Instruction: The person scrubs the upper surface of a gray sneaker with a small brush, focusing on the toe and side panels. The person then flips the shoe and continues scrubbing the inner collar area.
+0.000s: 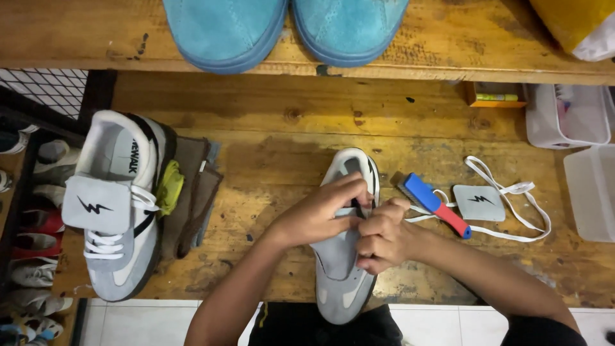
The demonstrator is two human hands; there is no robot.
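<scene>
Grey-and-white sneaker lying mid-desk, toe away from the person. Both hands together on its tongue area: left hand pinching from above, right hand gripping just beside it. Blue-and-red brush, white lace and grey patch nearby at right; matching laced sneaker well apart at left.

Matt suede shoe, rough wooden bench

A laced grey-white sneaker lay at left on folded brown cloths. Blue-red brush, white lace and grey tongue flap sat right of centre. Blue suede shoes occupied the upper shelf.
</scene>
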